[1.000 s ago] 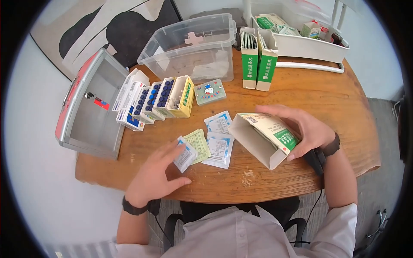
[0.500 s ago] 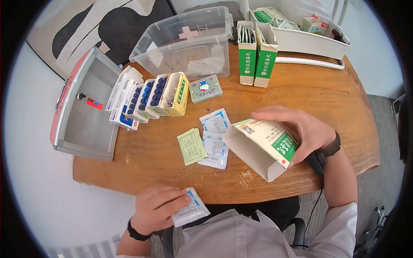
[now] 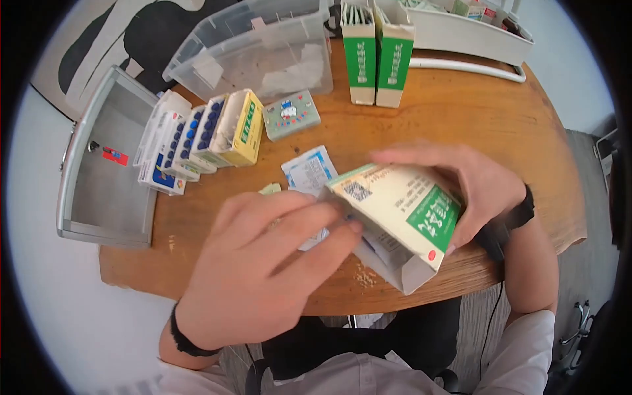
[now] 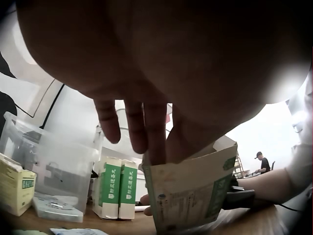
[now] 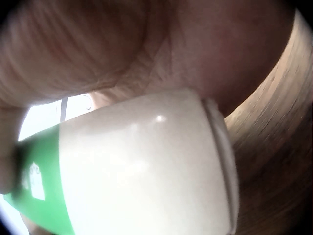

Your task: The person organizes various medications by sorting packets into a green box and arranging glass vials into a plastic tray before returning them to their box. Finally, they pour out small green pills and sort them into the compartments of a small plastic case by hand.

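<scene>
My right hand [image 3: 484, 187] grips a cream and green medicine carton [image 3: 411, 197], tilted with its open end toward my left hand. In the right wrist view, the carton's closed end [image 5: 146, 161] lies against the palm. My left hand [image 3: 263, 260] reaches to the carton's mouth, its fingertips just inside the rim, at a white and blue sachet [image 3: 385, 249] that shows partly within. The left thumb is hidden in the head view. Behind the left fingers, another white and blue sachet [image 3: 308, 170] lies on the table, beside a mostly covered pale green packet [image 3: 271, 189].
Two upright green cartons [image 3: 359, 59] hold sachets at the back. A row of vial boxes [image 3: 210, 128], a small decorated box [image 3: 291, 115] and a clear plastic bin [image 3: 283, 49] stand further left. An aluminium-framed case [image 3: 108, 191] is at the table's left edge; a white tray [image 3: 461, 41] sits back right.
My left hand took a sachet from the table, drew it back to the front edge, then brought it up and right to the carton's mouth. The right hand kept hold of the carton.
</scene>
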The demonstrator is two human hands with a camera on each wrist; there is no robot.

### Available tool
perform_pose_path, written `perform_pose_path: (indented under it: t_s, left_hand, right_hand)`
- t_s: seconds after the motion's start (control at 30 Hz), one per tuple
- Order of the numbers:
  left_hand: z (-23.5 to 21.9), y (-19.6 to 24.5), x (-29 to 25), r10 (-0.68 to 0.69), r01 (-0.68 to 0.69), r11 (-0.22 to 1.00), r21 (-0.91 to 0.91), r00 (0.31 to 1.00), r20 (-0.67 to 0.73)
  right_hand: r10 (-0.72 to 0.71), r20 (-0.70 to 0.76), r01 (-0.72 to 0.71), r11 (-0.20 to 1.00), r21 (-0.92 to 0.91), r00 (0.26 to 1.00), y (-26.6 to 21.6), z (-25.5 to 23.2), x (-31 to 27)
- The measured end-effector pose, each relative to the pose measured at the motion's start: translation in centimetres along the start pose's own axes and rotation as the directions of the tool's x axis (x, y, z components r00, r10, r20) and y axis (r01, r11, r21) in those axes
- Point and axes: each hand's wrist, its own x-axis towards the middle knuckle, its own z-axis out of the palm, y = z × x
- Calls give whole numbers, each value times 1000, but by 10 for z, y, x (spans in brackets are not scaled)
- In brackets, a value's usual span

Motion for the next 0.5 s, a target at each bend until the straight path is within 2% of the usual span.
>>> perform_pose_path:
  t_s: [0.03,0.1,0.13,0.2,0.23,0.3,0.33,0.4,0.5]
  left_hand:
    - [1,0,-9,-4,4,1000,-3,1000,2]
    - [1,1,-30,-36,27,998,-59,988,-149]
    - [-3,-1,-41,-38,30,998,-55,988,-150]
    - [-9,-6,-57,-74,71,992,-102,997,-26]
    - [-7,-9,-59,-77,74,993,-95,996,-33]
    - [2,-24,-62,-264,309,922,-231,942,207]
    - [13,-37,-71,-264,331,926,-181,911,317]
    - [18,-38,-83,-275,336,930,-147,904,327]
    - [11,-14,-100,-299,368,917,-153,889,348]
  right_hand:
    - [-17,-2,17,1000,3,1000,1,2,0]
    - [33,-18,-32,998,61,999,5,6,-1]
    - [25,-13,-24,998,64,1000,4,5,-1]
    - [7,-3,-7,999,39,1000,2,2,0]
    - [2,4,-2,999,33,1000,1,2,0]
    - [-2,8,2,999,-32,1000,1,3,0]
    - [-10,17,11,999,-39,1000,0,3,1]
    - [-24,33,29,991,-130,999,-3,2,2]
    - [1,42,6,988,-152,999,-6,1,3]
